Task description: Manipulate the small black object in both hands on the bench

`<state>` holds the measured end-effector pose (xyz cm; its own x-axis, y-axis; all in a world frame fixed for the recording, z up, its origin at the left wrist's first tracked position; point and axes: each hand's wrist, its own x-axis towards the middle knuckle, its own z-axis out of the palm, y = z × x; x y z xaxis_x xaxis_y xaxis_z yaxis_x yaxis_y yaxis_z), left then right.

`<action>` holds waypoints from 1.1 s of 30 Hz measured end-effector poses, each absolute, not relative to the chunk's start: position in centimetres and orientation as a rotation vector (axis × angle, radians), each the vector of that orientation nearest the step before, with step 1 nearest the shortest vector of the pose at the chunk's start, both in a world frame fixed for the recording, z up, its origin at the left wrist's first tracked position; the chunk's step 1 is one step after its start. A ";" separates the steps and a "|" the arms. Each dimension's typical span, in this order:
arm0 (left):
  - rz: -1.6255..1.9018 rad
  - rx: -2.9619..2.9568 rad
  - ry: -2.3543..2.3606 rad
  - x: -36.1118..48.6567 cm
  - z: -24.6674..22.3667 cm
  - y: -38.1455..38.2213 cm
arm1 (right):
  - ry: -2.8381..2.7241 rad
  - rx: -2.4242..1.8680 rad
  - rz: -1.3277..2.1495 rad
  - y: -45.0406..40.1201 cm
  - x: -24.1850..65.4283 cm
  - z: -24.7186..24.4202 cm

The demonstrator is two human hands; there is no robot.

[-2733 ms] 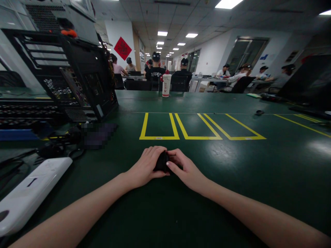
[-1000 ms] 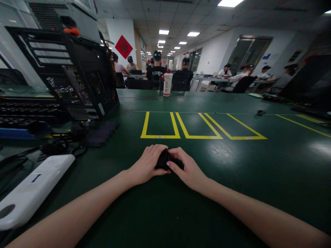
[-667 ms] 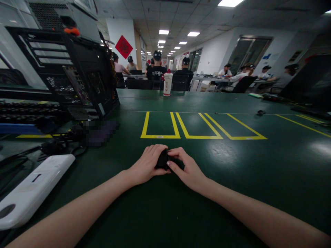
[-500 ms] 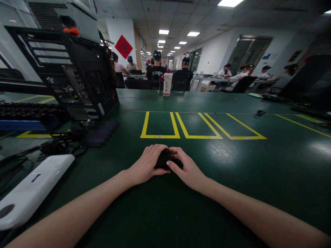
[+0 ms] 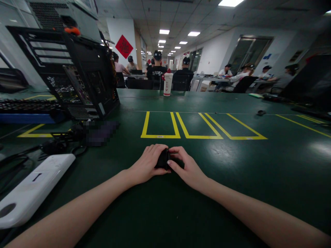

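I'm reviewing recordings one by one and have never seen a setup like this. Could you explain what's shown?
There is no machine: a person uses bare hands, filmed by one camera worn on the head, looking forward and down. The left hand wraps around a small black object; the fingers of the right hand touch its right end. I can't tell what it is. On the green table, yellow tape marks out areas beyond the hands, and a white bottle stands farther back. To the left are a long white object and an open black computer case.
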<state>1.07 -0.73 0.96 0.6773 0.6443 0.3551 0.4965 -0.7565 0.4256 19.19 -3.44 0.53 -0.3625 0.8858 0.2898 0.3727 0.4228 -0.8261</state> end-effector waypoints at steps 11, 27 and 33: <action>0.723 2.596 0.909 1.1 0.6 -0.6 | -1.956 -1.001 0.817 -3.4 19.4 0.6; 0.701 2.594 0.903 1.0 0.9 -0.7 | -1.923 -1.005 1.007 -3.6 19.3 0.9; 0.688 2.593 0.900 0.9 1.2 -0.9 | -1.867 -1.041 1.053 -3.4 19.3 0.5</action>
